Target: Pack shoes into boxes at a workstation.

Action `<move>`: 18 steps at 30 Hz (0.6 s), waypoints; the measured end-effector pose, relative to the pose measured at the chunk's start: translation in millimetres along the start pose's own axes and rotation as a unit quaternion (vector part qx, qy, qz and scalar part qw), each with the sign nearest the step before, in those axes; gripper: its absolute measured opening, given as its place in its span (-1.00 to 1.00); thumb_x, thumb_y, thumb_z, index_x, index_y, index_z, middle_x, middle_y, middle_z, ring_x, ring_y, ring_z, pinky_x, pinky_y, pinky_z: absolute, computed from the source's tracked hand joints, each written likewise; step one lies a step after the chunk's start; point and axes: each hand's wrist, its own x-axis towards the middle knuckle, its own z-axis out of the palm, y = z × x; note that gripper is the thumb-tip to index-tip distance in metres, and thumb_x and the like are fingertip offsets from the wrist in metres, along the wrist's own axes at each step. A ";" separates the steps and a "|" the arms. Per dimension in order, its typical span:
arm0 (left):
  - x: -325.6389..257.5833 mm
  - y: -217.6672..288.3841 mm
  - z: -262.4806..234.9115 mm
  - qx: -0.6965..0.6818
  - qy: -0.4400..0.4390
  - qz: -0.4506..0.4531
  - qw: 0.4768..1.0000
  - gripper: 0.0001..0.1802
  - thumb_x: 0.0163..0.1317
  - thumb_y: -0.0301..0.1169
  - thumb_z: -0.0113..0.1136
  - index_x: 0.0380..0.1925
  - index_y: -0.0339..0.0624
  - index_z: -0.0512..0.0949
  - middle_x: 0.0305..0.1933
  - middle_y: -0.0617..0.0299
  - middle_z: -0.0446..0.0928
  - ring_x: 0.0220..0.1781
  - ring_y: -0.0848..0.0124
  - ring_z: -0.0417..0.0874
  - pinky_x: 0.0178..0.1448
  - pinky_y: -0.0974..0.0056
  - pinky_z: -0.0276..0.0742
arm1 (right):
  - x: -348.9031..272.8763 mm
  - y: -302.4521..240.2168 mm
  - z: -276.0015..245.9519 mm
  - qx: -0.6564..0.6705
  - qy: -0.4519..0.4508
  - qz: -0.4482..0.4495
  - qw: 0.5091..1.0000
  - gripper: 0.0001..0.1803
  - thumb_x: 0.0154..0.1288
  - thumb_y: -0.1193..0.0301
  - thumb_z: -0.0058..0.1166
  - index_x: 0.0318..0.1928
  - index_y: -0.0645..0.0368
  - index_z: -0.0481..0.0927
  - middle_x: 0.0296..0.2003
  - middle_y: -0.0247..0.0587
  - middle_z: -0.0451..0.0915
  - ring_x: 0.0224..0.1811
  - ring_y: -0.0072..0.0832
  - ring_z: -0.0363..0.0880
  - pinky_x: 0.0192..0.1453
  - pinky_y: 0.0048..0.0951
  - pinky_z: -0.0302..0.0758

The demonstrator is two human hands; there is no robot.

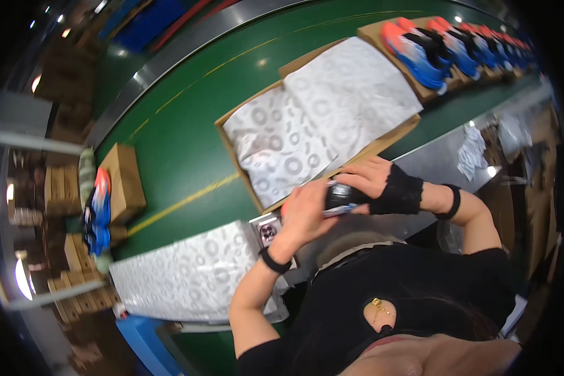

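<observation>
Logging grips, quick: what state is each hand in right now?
Left hand: closed, holding the sneaker.
Right hand: closed, holding the same sneaker from its other side.

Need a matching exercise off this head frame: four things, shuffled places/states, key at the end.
Things
1. Partly hidden shoe
2. Right hand
3. Open cardboard box
4. Green surface

Places/states
A. Covered with patterned white paper
B. Marked with a yellow line
C. Held between the person's two hands, the left one on its left side
D. Has a wide black wrap at the wrist

Pairs: 1-C, 2-D, 3-A, 4-B
</observation>
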 end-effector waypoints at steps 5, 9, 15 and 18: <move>-14.5 -48.9 4.8 -0.334 0.204 -0.273 0.879 -0.43 -0.04 -0.19 0.28 -0.12 -0.33 0.35 -0.28 0.12 0.50 -0.31 0.37 0.53 -0.20 0.30 0.46 | -8.4 16.3 2.9 -0.037 0.190 -0.038 0.980 -0.56 -0.17 0.39 0.20 -0.17 0.18 0.45 -0.29 -0.14 0.50 -0.23 -0.27 0.48 -0.15 -0.34 0.38; 39.6 -85.9 10.2 -0.627 0.219 -0.321 0.675 -0.54 0.22 -0.10 -0.07 -0.11 -0.29 0.31 -0.24 0.11 0.46 -0.23 0.28 0.54 -0.20 0.24 0.51 | -47.8 45.4 50.8 0.379 -0.083 0.324 0.863 -0.53 0.06 0.23 0.15 -0.07 0.24 0.41 -0.19 -0.15 0.52 -0.13 -0.37 0.49 -0.04 -0.38 0.39; 84.4 -133.1 53.7 -0.421 -0.119 -0.517 0.736 -0.55 0.25 -0.17 -0.18 -0.08 -0.37 0.28 -0.11 -0.09 0.39 -0.11 0.03 0.50 -0.22 -0.05 0.53 | -41.5 95.5 107.0 0.636 0.139 0.570 0.501 -0.61 0.04 0.20 0.15 -0.15 0.14 0.47 -0.28 -0.34 0.53 -0.24 -0.56 0.47 -0.16 -0.56 0.38; 87.3 -144.4 55.7 -0.525 -0.100 -0.419 0.735 -0.56 0.25 -0.21 -0.16 -0.02 -0.36 0.28 -0.09 -0.10 0.40 -0.12 0.10 0.51 -0.19 0.08 0.53 | -38.4 105.4 99.2 0.487 0.295 0.513 0.642 -0.74 0.03 0.28 0.12 -0.31 0.18 0.53 -0.49 -0.32 0.53 -0.47 -0.52 0.49 -0.35 -0.58 0.40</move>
